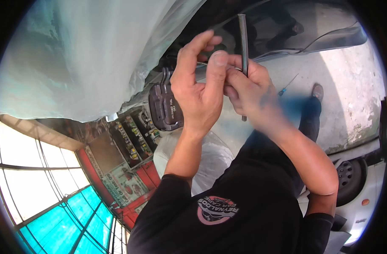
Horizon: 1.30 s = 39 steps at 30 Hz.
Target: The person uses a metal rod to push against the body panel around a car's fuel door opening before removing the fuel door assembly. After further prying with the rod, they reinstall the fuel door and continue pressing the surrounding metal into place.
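Observation:
My right hand (250,91) is closed around a slim dark rod (243,38). The rod stands nearly upright in the picture, its ends showing above and below my fingers; whether it is a tube or a solid bar I cannot make out. Close beside it is my left hand (197,84), its fingers curved and apart and its thumb stretched toward my right fingers. A thin pale line shows behind the left thumb, too small to name. Left of my left wrist, a dark fuel-filler flap (164,108) marked "unleaded fuel only" stands out from the car.
Clear plastic sheeting (83,55) covers the car on the left. Glossy dark bodywork (329,40) curves across the top right. On the concrete floor (345,89) lies a blue-handled screwdriver (283,90). A white car's wheel (350,180) is at lower right, and a red signboard (132,182) at lower left.

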Each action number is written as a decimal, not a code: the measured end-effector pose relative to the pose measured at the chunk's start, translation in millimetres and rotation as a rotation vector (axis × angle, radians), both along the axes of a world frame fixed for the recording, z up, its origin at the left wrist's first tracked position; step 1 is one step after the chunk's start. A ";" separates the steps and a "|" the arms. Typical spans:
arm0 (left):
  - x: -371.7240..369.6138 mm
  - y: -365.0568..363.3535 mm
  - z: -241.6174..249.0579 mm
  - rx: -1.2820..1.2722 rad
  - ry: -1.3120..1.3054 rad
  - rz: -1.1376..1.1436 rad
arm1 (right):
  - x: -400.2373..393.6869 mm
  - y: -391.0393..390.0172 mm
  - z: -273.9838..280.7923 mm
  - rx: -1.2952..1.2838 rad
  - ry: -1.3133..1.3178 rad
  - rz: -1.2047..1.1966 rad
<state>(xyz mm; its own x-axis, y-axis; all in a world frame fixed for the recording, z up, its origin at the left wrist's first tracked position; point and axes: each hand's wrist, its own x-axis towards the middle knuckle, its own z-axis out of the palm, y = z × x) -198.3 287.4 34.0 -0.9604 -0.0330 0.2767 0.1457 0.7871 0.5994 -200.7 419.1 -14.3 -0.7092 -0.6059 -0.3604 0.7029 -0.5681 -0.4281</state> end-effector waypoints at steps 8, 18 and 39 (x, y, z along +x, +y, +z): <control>-42.7 35.9 5.1 0.567 -0.545 0.046 | -3.2 -8.9 -14.1 0.234 0.310 -0.204; -45.6 36.9 -5.0 0.602 -0.497 -0.042 | 5.6 1.4 -6.6 0.245 0.408 -0.211; 40.7 -28.1 14.1 -0.244 0.062 -0.016 | -19.7 3.6 -26.0 0.429 0.707 -0.048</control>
<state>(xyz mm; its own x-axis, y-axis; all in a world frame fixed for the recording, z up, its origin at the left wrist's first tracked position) -157.6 259.3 48.1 -0.9414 0.0568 0.3326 0.1893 0.9049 0.3811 -220.4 422.7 -40.3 -0.8770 -0.4804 -0.0128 0.1660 -0.2778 -0.9462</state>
